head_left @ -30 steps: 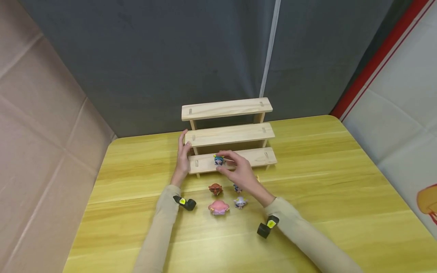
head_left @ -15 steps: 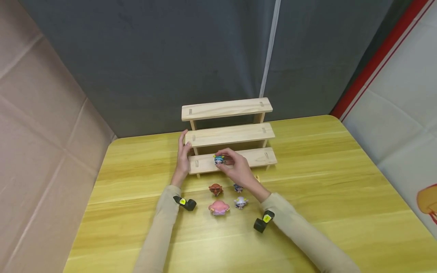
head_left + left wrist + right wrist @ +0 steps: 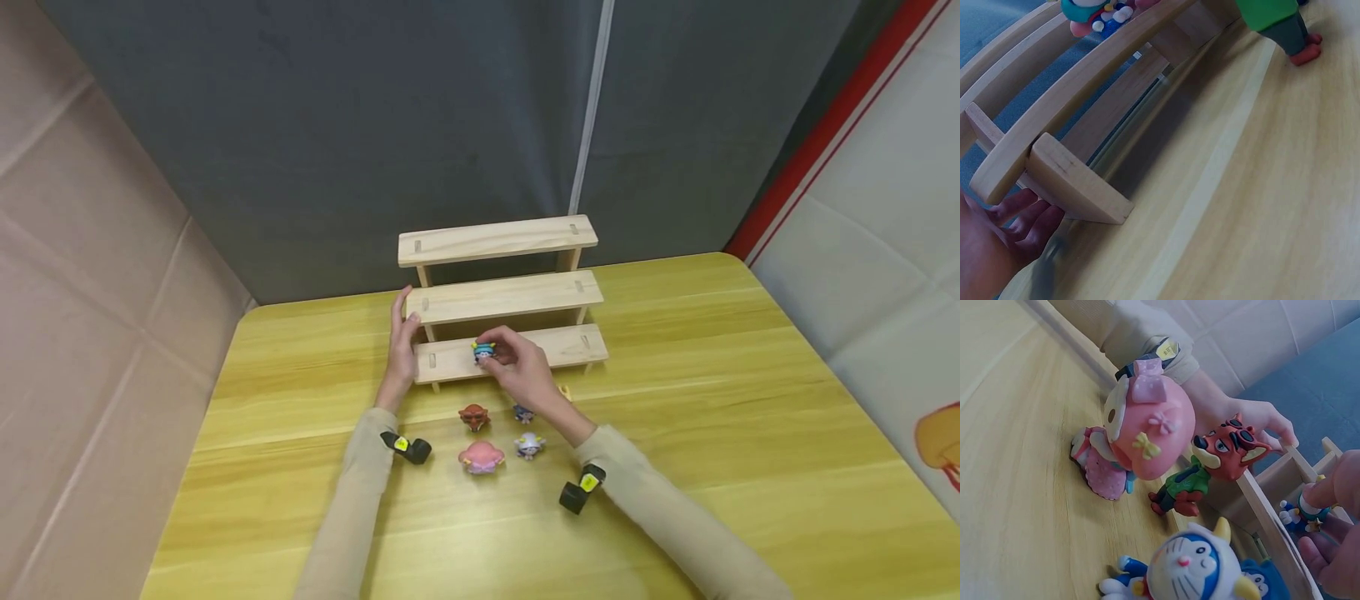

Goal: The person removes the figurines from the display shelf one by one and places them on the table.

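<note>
My right hand (image 3: 523, 371) pinches a small Doraemon figurine (image 3: 483, 353) with a teal cap and yellow horns. It stands over the lowest tier of the wooden three-tier display shelf (image 3: 510, 298); in the right wrist view the thumb covers part of the figurine (image 3: 1300, 515). Against the shelf's left end, my left hand (image 3: 402, 354) grips the wood, its thumb by the middle tier. The left wrist view shows curled fingers (image 3: 1035, 219) beside the lowest tier's leg (image 3: 1075, 178).
On the table (image 3: 300, 517), before the shelf, stand a red fox figurine (image 3: 474, 417), a pink-hooded figurine (image 3: 482, 457), a white-hooded Doraemon figurine (image 3: 529, 446) and a dark blue figurine (image 3: 522, 413). Something yellow (image 3: 565, 391) shows partly behind the right wrist. A grey curtain (image 3: 337, 150) hangs behind.
The right thumb has come up onto the front of the figurine, and the figurine has shifted slightly to the right on the lowest tier. My left hand stays on the shelf's end.
</note>
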